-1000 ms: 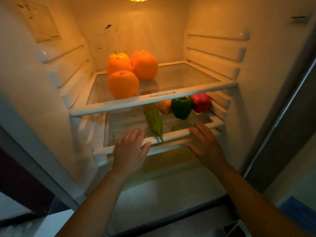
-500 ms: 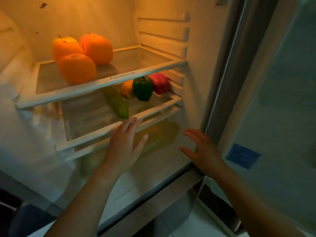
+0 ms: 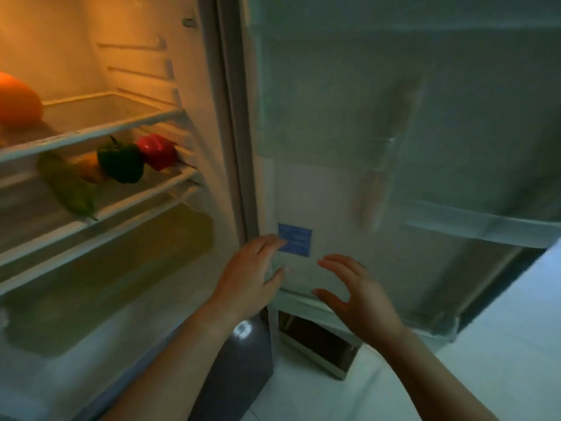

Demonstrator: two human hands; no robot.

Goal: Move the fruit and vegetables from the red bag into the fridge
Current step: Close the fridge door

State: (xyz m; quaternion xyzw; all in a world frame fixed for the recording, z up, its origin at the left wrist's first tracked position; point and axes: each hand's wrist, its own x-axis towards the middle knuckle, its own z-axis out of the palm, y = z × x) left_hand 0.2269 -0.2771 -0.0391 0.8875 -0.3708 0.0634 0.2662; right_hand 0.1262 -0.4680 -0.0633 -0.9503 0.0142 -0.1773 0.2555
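The lit fridge stands open at the left. An orange fruit (image 3: pixel 16 101) sits on the upper glass shelf (image 3: pixel 115 126). On the lower shelf (image 3: pixel 136 199) lie a green bumpy gourd (image 3: pixel 66 185), a yellow-orange fruit (image 3: pixel 89 170), a green pepper (image 3: pixel 121 162) and a red pepper (image 3: pixel 158 151). My left hand (image 3: pixel 252 278) is empty, fingers straight, in front of the fridge's right edge. My right hand (image 3: pixel 355 293) is empty too, fingers spread, in front of the open door (image 3: pixel 394 147). The red bag is out of view.
The inner side of the door fills the right, with a blue label (image 3: pixel 295 244) and a door rack (image 3: pixel 485 229). A clear drawer (image 3: pixel 106 268) sits under the shelves. Pale floor (image 3: pixel 501 344) lies at lower right.
The view has swung right, off the shelves and onto the door. Both hands have drawn back from the lower shelf and moved right, still empty.
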